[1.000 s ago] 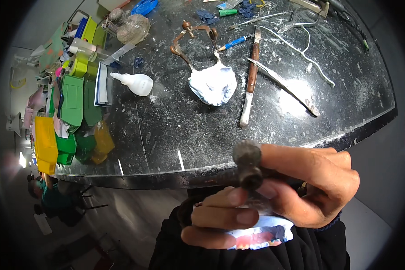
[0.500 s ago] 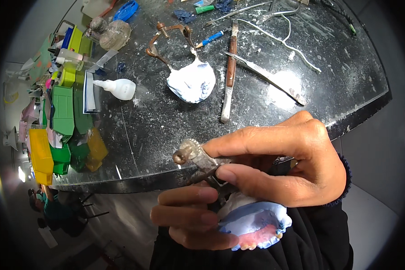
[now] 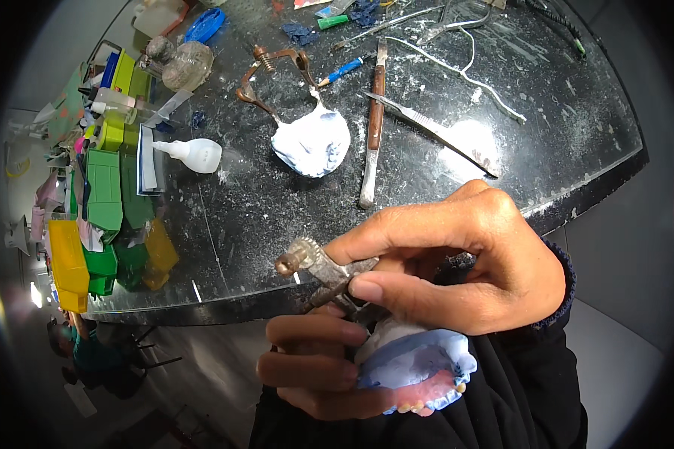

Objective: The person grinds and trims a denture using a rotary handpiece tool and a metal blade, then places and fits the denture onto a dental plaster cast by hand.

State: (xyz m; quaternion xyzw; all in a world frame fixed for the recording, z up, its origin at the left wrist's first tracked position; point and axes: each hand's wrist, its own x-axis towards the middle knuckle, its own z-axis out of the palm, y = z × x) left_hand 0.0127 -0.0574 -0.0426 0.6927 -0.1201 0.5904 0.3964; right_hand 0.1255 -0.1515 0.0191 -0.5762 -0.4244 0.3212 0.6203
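Low in the view, my left hand (image 3: 301, 358) has its fingers curled round a blue-white dental cast (image 3: 404, 359) with a pink band and teeth along its lower edge. My right hand (image 3: 472, 262) pinches a tarnished metal hinge piece (image 3: 314, 266) with a knurled round end, above the cast; where it joins the cast is partly hidden by fingers. Beyond my hands, a white cast (image 3: 307, 142) lies on the black table (image 3: 254, 224), attached to a brownish metal frame with a screw and spring (image 3: 262, 56).
A wooden-handled spatula (image 3: 374, 112), scalpel (image 3: 434, 135), blue pencil (image 3: 341, 72), wire (image 3: 487, 90) and white squeeze bottle (image 3: 202, 153) lie on the table. Coloured bins (image 3: 101, 187) line its left edge. A person in green (image 3: 93, 344) sits at lower left.
My right hand has shifted leftward with the metal piece, which has tilted so its knurled end points left. The cast in my left hand has turned, showing more of its inner surface.
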